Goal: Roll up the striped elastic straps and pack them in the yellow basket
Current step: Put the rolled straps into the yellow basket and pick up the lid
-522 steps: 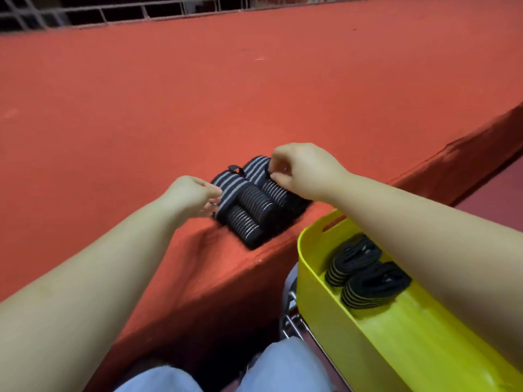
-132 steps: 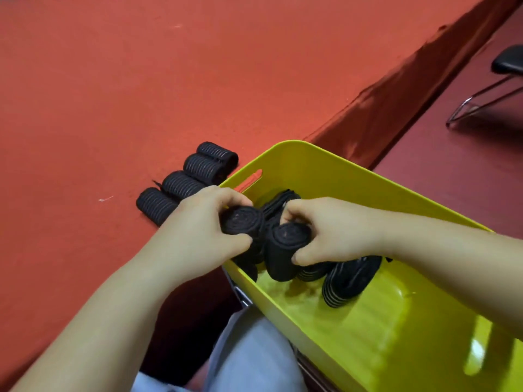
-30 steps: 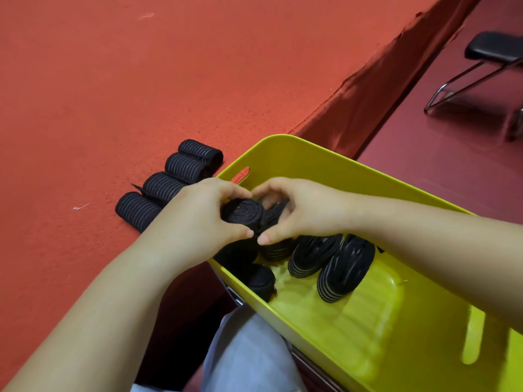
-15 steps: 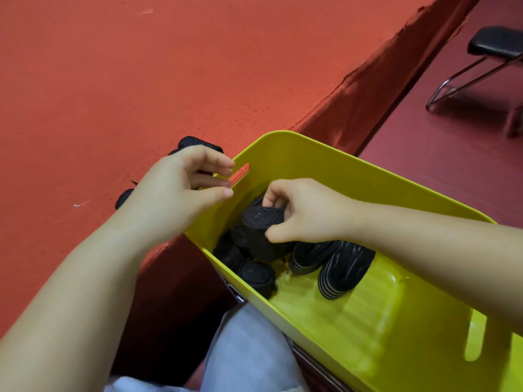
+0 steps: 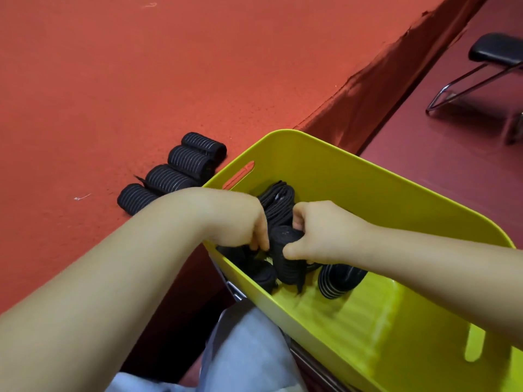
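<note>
Our right hand (image 5: 325,233) grips a rolled strap (image 5: 285,258) inside the yellow basket (image 5: 353,176), near its left wall. Our left hand (image 5: 240,219) reaches in beside it, fingers curled; its hold cannot be determined. Four rolled straps (image 5: 172,171) lie on the red surface (image 5: 141,66), left of the basket.

Black rolled straps (image 5: 285,258) in yellow basket (image 5: 353,179); four rolls (image 5: 175,171) outside.

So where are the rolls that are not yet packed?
Four rolls lie in a row on the red surface, left of the yellow basket and just beyond the left forearm, near its handle slot.
</note>
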Demonstrator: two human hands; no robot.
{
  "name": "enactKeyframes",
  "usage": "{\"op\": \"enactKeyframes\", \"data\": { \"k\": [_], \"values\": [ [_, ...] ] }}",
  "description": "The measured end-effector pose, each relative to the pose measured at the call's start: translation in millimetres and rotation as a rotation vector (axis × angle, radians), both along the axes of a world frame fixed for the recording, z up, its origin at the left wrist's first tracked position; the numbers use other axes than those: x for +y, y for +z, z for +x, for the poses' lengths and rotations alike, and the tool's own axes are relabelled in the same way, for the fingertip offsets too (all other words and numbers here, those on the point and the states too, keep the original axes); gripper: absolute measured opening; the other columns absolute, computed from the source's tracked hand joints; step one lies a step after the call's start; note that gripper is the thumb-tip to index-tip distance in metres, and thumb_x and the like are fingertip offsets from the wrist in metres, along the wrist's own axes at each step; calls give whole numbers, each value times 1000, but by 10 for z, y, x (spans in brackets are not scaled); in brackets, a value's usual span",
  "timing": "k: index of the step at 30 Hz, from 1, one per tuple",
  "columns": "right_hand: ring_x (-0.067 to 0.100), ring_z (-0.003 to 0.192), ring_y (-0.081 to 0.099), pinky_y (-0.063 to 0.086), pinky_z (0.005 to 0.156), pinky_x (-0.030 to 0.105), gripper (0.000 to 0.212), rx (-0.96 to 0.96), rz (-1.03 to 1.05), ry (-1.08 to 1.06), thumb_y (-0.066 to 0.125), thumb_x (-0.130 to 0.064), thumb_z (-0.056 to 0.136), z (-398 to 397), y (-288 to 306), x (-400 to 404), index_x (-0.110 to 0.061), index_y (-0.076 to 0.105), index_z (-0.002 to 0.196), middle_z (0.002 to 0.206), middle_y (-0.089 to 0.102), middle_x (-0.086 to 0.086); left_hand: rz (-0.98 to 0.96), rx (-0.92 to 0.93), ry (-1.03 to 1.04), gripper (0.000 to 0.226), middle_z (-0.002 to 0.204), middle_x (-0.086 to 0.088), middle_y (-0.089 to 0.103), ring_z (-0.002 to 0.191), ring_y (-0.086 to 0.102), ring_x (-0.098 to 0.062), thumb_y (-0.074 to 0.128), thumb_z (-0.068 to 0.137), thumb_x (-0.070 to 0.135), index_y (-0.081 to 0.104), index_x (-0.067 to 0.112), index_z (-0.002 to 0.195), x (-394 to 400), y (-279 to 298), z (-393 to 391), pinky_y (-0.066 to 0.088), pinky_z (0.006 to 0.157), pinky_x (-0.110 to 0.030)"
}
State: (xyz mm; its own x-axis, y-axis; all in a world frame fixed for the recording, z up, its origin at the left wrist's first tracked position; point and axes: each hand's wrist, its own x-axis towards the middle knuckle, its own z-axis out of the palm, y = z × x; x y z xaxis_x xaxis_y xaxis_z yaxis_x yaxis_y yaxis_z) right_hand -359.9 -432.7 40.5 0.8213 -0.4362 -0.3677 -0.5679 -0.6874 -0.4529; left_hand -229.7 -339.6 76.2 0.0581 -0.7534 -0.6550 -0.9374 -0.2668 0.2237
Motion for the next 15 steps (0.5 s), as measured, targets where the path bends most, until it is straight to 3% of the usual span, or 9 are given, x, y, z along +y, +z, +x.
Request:
{"op": "enactKeyframes", "data": {
  "k": [2, 4, 7, 12, 15],
  "values": [
    [17, 66, 52, 44, 59, 29, 27, -7, -5, -24, 68, -30, 70, -18, -22, 3, -18, 45, 79, 79, 55, -1, 242, -97, -184, 52, 132, 3, 56, 120, 51, -16, 36, 91, -7, 55, 21, 131, -142, -120, -92, 38, 95, -22],
    [16, 65, 48, 42, 59, 29, 26, -12, 8, -29, 68, -29, 72, -49, -42, 14, -18, 47, 83, 80, 54, -2, 354, -177, -283, 48, 139, -2, 48, 124, 46, -23, 36, 95, -2, 49, 18, 136, -230, -211, -168, 36, 99, -27],
    [13, 66, 48, 43, 59, 28, 28, -28, 36, -36, 69, -27, 74, -89, -80, 28, -17, 49, 91, 79, 52, -4, 408, -227, -361, 45, 143, -5, 44, 125, 44, -26, 37, 97, 4, 46, 18, 138, -265, -239, -200, 37, 103, -32],
    [13, 62, 47, 38, 52, 27, 30, -26, 28, 32, 69, -22, 75, -58, -217, 71, -19, 44, 91, 74, 49, -5, 415, -212, -311, 58, 146, 2, 39, 125, 42, -21, 32, 93, -7, 45, 25, 139, -202, -226, -167, 36, 87, -20],
    [16, 72, 48, 36, 55, 27, 32, -16, -11, 113, 70, -21, 79, 22, -306, 99, -18, 44, 97, 78, 47, -6, 406, -219, -285, 61, 143, 2, 42, 121, 44, -20, 30, 92, -9, 42, 27, 140, -187, -216, -162, 37, 82, -22]
  ]
}}
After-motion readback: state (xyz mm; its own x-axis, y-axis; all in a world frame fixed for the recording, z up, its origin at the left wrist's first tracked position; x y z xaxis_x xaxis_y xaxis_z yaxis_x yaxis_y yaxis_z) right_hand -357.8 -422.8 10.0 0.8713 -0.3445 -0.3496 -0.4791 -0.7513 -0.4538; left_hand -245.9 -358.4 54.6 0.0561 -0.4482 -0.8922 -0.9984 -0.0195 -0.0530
